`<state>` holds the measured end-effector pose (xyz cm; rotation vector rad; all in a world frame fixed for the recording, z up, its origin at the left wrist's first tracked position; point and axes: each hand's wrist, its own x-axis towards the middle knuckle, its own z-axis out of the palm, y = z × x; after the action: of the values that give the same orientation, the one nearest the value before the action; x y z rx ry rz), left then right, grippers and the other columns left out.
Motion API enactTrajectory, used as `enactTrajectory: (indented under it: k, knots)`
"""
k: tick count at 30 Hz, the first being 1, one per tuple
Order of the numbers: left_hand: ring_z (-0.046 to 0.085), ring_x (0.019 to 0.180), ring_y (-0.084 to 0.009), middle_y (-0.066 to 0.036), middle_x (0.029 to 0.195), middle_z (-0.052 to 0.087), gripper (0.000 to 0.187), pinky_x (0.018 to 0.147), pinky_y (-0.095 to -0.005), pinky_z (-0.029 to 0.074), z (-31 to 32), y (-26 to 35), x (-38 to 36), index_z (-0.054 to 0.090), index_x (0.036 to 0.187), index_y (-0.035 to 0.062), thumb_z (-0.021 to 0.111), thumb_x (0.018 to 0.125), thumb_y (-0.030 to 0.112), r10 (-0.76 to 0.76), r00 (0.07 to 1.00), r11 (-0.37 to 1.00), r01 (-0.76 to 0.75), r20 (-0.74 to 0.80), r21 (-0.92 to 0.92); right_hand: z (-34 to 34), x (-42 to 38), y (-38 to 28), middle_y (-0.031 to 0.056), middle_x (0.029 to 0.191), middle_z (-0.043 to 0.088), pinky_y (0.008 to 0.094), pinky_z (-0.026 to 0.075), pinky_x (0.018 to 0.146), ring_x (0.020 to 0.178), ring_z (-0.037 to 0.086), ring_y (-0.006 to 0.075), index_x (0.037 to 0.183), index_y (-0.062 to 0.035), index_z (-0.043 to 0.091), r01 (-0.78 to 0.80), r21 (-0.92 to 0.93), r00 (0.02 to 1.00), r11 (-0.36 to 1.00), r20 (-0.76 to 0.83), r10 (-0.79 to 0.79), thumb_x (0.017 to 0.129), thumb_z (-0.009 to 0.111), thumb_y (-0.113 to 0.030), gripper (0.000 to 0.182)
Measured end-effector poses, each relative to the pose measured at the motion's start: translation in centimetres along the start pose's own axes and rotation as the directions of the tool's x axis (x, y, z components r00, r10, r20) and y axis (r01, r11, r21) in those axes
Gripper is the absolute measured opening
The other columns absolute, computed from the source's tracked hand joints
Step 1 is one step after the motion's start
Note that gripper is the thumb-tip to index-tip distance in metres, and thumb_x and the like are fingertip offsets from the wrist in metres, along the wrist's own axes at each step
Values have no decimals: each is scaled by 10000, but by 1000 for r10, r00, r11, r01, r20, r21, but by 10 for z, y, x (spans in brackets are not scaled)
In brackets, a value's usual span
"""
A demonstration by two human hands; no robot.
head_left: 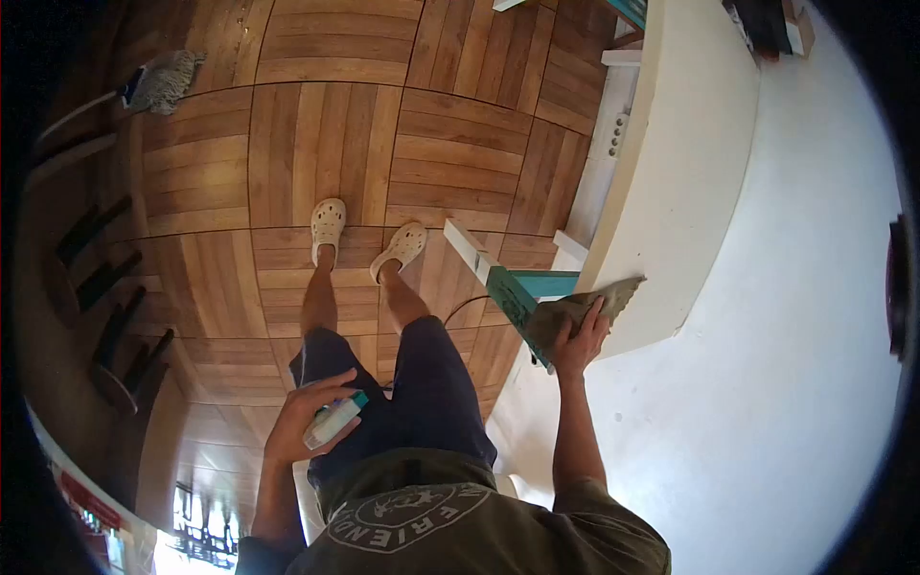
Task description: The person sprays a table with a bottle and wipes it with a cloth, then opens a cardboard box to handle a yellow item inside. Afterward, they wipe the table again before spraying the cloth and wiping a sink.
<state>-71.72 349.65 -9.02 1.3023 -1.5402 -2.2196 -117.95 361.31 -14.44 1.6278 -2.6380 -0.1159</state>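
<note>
My left hand (311, 417) is wrapped around a small, pale, see-through bottle (332, 422) with a teal top, held in front of my thigh. At the near end of a long cream tabletop (661, 201), my right hand (581, 342) grips a grey-brown cloth (621, 293). The cloth is draped over the tabletop's corner and the top of a teal and white wooden leg or frame piece (494, 278). Its lower folds hide part of that join.
Tiled wood-pattern floor (326, 144) lies under my feet in beige clogs (329, 222). A mop (165, 82) rests at the upper left, with dark chairs (105, 278) below it. A power strip (616, 134) runs beside the tabletop, and a white wall (786, 383) stands to the right.
</note>
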Motion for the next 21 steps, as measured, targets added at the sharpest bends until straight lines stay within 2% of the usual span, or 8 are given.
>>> enactTrajectory:
  k: [3,7,10,11,12,14,18,21]
  knots:
    - [671,1055,-315,-187,1277,620,352,863,-376,540,-6,-13,0,699,1047,25,792,715,96,-61,998,998,61,-2,-3,11,87,0,283,1233,504,553,379,983,1123,484,468,1471,-20,367,143,-112,978,983,-138,-158,873,607,-219,674]
    - [680,1049,-272,-200,1277,617,343,862,-363,536,-13,-19,0,685,1050,6,784,728,71,-34,998,998,31,48,63,1,213,-44,259,1106,525,540,377,936,1056,487,443,1469,-52,386,-35,49,998,998,-57,38,873,611,-241,664]
    - [691,1000,-284,-175,1239,645,361,822,-353,549,-13,-11,6,698,1064,25,782,718,82,-48,998,998,47,26,43,9,134,-14,270,1102,516,544,366,948,1051,476,438,1464,-49,391,88,-57,986,995,-135,-95,850,632,-237,686]
    - [693,983,-284,-171,1216,655,365,810,-351,550,-13,-13,6,696,1071,26,780,719,79,-25,999,999,24,38,28,8,85,-9,281,1158,495,563,349,955,1073,461,446,1464,-53,388,49,-69,992,996,-116,-57,807,667,-249,740]
    - [695,967,-284,-167,1192,666,370,798,-349,550,-15,-17,6,694,1078,28,777,721,77,-1,999,1000,0,44,13,13,32,3,303,1265,445,573,308,1019,1170,420,465,1469,-59,379,-40,-52,999,998,-30,38,770,697,-248,791]
    - [697,934,-282,-157,1138,686,379,777,-345,550,-19,-16,12,690,1087,30,776,720,71,20,998,1000,-20,54,-2,-8,-15,-10,339,1421,328,565,213,1124,1378,228,492,1473,-24,328,-23,-209,999,978,42,33,764,707,-222,829]
    - [700,892,-275,-141,1047,708,383,747,-333,546,-25,-9,13,686,1086,31,776,715,60,-5,989,999,-1,146,44,0,97,-26,300,1510,259,563,202,1140,1367,252,487,1438,80,300,-42,-144,998,989,40,48,832,660,-218,765]
    - [703,878,-277,-139,1019,712,373,743,-330,545,-29,-2,25,686,1076,31,775,715,58,-36,980,993,14,194,117,-1,194,-54,269,1514,278,536,257,1128,1335,300,488,1449,39,308,22,-157,994,987,-105,-39,869,636,-197,706]
